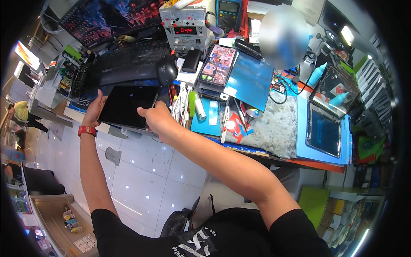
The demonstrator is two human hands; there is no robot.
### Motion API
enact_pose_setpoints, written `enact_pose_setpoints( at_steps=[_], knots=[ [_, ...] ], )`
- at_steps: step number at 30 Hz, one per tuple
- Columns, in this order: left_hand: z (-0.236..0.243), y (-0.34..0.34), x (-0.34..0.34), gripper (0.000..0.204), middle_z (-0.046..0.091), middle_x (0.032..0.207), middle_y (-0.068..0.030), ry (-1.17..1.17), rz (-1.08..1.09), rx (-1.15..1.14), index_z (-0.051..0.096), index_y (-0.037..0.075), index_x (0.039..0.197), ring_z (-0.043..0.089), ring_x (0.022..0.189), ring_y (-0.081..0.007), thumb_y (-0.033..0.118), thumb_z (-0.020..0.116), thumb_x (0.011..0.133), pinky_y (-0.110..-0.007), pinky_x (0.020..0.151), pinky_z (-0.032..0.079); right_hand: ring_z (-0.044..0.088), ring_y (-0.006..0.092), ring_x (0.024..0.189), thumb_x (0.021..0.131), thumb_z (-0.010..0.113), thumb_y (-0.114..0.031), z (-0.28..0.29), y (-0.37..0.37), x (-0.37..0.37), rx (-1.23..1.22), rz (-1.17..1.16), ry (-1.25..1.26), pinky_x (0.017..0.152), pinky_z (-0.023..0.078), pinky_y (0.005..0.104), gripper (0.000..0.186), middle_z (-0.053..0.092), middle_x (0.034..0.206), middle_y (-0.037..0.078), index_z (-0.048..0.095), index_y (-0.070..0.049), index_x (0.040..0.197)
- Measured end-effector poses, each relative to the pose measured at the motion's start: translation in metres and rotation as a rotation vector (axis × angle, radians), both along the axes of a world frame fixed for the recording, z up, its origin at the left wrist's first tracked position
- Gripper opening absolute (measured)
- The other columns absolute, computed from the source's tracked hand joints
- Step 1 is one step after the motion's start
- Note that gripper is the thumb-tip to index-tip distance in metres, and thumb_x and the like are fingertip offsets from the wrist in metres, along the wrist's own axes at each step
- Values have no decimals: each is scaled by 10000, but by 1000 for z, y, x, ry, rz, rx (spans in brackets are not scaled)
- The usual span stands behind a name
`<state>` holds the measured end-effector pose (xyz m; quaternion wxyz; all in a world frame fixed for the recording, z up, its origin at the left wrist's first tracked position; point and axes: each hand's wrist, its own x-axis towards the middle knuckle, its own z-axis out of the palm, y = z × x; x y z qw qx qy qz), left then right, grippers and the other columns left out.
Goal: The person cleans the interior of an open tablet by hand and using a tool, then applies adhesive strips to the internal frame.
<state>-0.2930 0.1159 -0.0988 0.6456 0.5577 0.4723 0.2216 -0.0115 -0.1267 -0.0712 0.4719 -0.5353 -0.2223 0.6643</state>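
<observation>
A black tablet [128,107] with a dark, glossy screen is held over the near edge of the bench, left of the middle. My left hand [94,112], with a red band on its wrist, grips the tablet's left edge; its thumb points up beside the frame. On the opposite edge my right hand [157,118] is closed, its thumb lying over the screen's border. The fingers under the tablet are hidden. Just beyond it lie a black keyboard [124,62] and a black mouse [167,70]. White cables [183,100] hang close to my right hand.
A lit phone [217,64] rests near a power supply [186,32] and a blue multimeter [227,13]. Tweezers [224,122] and a screwdriver [239,112] lie on the mat [278,128]. An opened tablet [324,130] sits at the right on a blue pad. Tiled floor [141,167] shows below.
</observation>
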Motion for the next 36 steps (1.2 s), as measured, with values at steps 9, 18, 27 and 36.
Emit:
enact_pose_setpoints(
  at_steps=[9,18,27,36],
  knots=[
    [9,22,-8,805,732,1084,-18,219,-73,111,697,-14,1306,644,883,-64,721,422,1127,-210,797,536,496,502,1509,1033,752,-274,8,4,-4,140,-62,-177,1211,480,487,863,459,1604,378,293,131,1641],
    [43,-14,28,994,613,1007,34,451,29,156,633,-11,1452,552,818,-52,871,446,1031,-233,688,448,473,500,1526,974,815,-337,27,5,-5,44,25,-322,1235,458,513,894,423,1634,352,371,121,1601],
    [32,-4,19,1018,639,1027,16,390,132,166,598,6,1504,576,840,-71,887,479,1007,-242,726,461,529,496,1478,955,827,-319,25,10,-11,86,39,-284,1203,494,493,867,439,1619,346,402,132,1562],
    [23,-2,17,1035,713,1198,-34,418,193,251,616,36,1529,621,998,-115,910,461,996,-304,854,481,613,410,1379,996,801,-285,17,-28,3,271,69,-291,1118,544,446,768,537,1542,312,447,118,1546]
  ],
)
